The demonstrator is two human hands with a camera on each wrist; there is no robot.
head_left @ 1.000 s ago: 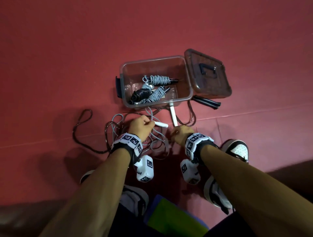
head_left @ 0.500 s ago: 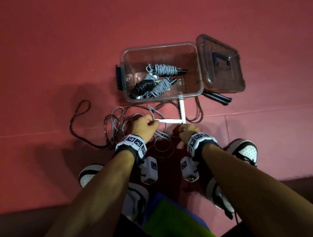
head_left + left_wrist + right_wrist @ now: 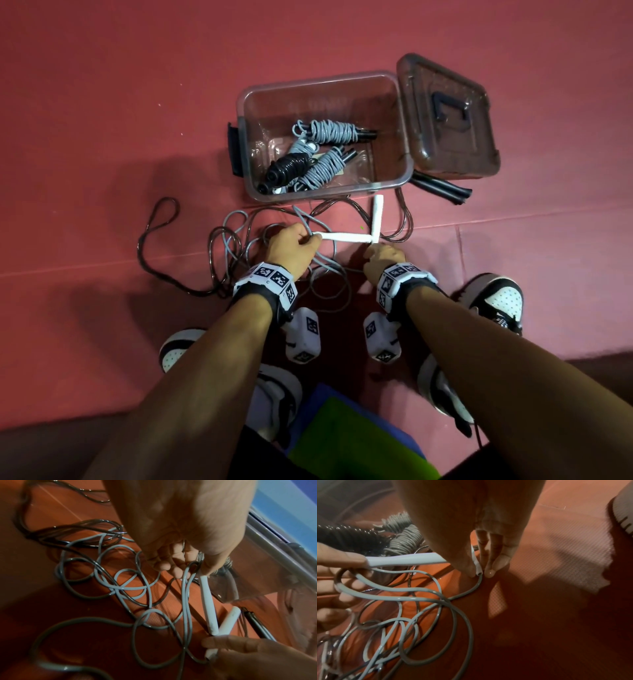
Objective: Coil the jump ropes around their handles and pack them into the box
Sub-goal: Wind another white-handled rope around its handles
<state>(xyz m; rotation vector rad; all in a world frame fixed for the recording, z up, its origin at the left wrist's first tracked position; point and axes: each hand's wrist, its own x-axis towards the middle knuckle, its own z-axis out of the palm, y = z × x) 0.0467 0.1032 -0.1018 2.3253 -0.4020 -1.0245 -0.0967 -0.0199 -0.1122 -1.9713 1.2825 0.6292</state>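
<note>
At frame centre, our left hand [image 3: 291, 248] pinches one white handle [image 3: 342, 237]. Our right hand [image 3: 383, 255] pinches the other white handle [image 3: 377, 216], below the box [image 3: 325, 197].

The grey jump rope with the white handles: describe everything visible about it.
The grey jump rope is a thin, glossy, plastic-looking cord with two slim white handles. It is uncoiled, lying in loose loops on the red floor, tangled with a dark rope. The left hand pinches one handle at its cord end, level above the floor; the right hand pinches the other handle, which points toward the box. The handles meet at a right angle.
</note>
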